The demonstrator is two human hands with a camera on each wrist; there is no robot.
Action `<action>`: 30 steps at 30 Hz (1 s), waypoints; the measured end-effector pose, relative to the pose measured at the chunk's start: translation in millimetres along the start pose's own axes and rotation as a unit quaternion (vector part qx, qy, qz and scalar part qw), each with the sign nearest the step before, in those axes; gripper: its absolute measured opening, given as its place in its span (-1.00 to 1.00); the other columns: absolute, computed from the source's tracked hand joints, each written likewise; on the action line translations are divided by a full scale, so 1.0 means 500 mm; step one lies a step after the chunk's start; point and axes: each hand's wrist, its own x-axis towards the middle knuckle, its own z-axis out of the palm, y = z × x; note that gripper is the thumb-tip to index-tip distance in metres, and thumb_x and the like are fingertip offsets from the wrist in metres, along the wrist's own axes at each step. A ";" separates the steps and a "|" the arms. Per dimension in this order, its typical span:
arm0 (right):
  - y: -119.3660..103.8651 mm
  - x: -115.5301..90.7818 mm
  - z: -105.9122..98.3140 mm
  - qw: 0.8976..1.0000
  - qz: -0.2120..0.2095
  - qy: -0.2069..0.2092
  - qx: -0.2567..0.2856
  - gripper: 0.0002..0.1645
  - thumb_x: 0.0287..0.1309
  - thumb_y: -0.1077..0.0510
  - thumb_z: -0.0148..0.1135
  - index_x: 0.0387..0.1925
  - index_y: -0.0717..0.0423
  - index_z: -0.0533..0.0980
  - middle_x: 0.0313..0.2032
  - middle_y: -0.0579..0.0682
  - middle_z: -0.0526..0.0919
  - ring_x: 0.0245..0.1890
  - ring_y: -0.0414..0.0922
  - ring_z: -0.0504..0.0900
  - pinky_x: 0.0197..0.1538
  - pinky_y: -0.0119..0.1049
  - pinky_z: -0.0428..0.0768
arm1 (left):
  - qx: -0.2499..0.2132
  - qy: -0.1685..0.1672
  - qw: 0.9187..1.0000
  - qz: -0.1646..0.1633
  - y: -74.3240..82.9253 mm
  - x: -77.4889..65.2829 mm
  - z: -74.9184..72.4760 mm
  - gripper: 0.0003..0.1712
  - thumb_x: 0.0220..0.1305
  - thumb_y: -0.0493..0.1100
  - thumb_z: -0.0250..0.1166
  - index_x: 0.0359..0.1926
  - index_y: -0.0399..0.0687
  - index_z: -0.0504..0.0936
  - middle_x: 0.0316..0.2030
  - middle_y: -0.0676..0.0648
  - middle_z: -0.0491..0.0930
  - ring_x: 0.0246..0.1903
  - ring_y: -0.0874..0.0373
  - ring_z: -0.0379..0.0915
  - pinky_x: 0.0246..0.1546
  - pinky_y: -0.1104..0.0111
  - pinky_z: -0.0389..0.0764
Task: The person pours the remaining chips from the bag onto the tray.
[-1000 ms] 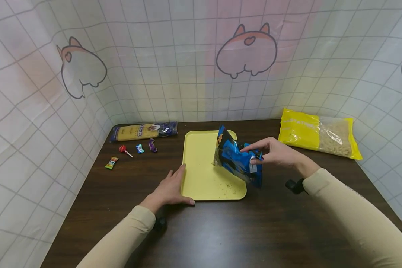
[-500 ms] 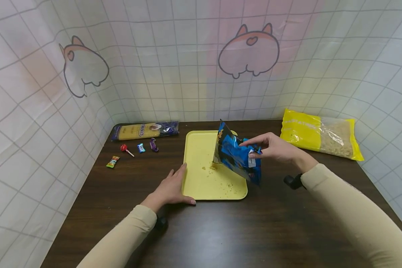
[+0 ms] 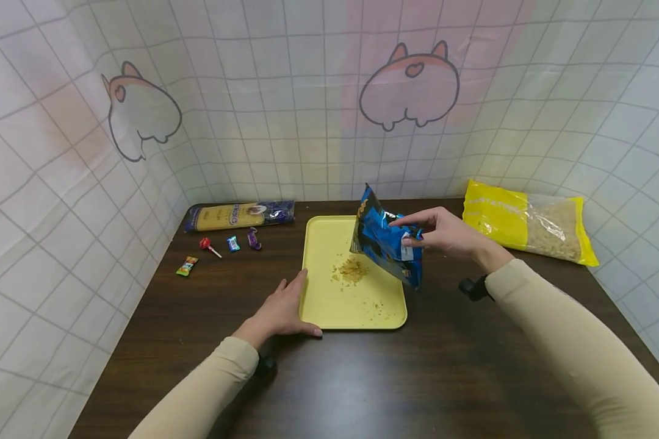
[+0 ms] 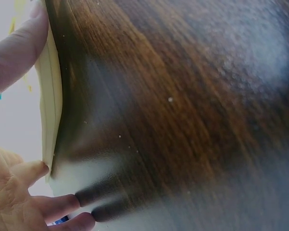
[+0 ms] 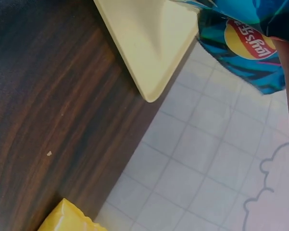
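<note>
My right hand (image 3: 442, 233) pinches a blue Lay's chip bag (image 3: 387, 241) near its right end and holds it tilted over the yellow tray (image 3: 321, 305). The bag's left end points down at the tray. Below it lies a small heap of crumbs (image 3: 352, 269), with finer crumbs scattered near the tray's front right corner. My left hand (image 3: 279, 311) rests at the tray's front left corner, fingers spread along the left rim and thumb at the front edge. In the right wrist view the Lay's logo shows on the bag (image 5: 250, 41).
A yellow pasta bag (image 3: 496, 213) lies at the back right. At the back left is a flat pasta pack (image 3: 230, 216), with a red lollipop (image 3: 205, 244) and several small wrapped candies (image 3: 233, 244) in front. A patterned cloth (image 3: 274, 122) hangs around the dark table (image 3: 362, 390).
Crumbs have fallen from the bag and grown into a heap mid-tray. My right hand has shifted slightly left with the bag, whose top now stands a little higher. My left hand stays put.
</note>
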 end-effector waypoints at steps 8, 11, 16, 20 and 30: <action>0.004 0.016 -0.007 1.000 0.001 0.009 0.004 -0.48 0.31 0.13 0.38 0.27 0.15 0.58 -0.15 -0.11 0.76 -0.39 -0.17 0.48 -0.22 -0.29 0.53 | -0.002 -0.002 1.000 0.001 -0.002 0.002 0.006 0.58 -0.13 0.32 0.64 0.64 -0.22 -0.16 0.61 -0.27 -0.01 0.52 -0.50 -0.05 0.39 -0.30 0.25; 0.004 0.017 -0.008 1.000 0.008 0.010 -0.001 -0.47 0.32 0.13 0.37 0.29 0.15 0.57 0.00 0.05 0.75 -0.39 -0.18 0.48 -0.22 -0.32 0.54 | 0.000 -0.001 1.000 0.004 -0.003 0.002 0.008 0.58 -0.12 0.32 0.64 0.63 -0.26 -0.14 0.61 -0.28 -0.01 0.52 -0.47 -0.04 0.42 -0.26 0.23; 0.005 0.016 -0.008 1.000 0.008 0.015 -0.001 -0.47 0.33 0.13 0.36 0.29 0.17 0.56 0.16 0.20 0.68 -0.37 -0.20 0.49 -0.21 -0.37 0.56 | 0.008 -0.002 1.000 0.007 -0.001 0.002 0.007 0.57 -0.11 0.31 0.63 0.61 -0.34 -0.12 0.60 -0.32 0.00 0.55 -0.37 -0.02 0.50 -0.15 0.16; 0.010 0.016 -0.007 1.000 0.006 0.015 0.007 -0.46 0.33 0.13 0.36 0.29 0.17 0.56 0.16 0.20 0.69 -0.33 -0.21 0.55 -0.19 -0.37 0.59 | 0.011 -0.009 1.000 0.002 0.001 0.002 0.005 0.56 -0.10 0.31 0.63 0.61 -0.34 -0.13 0.60 -0.32 -0.02 0.54 -0.40 -0.03 0.51 -0.15 0.16; 0.017 0.012 -0.006 0.999 0.019 0.001 0.041 -0.42 0.34 0.13 0.35 0.34 0.19 0.51 -0.36 -0.26 0.65 -0.55 -0.28 0.39 -0.19 -0.33 0.65 | 0.029 -0.017 0.999 -0.019 0.001 0.003 0.003 0.58 -0.10 0.38 0.59 0.62 -0.30 -0.15 0.61 -0.31 -0.05 0.51 -0.49 -0.03 0.37 -0.29 0.30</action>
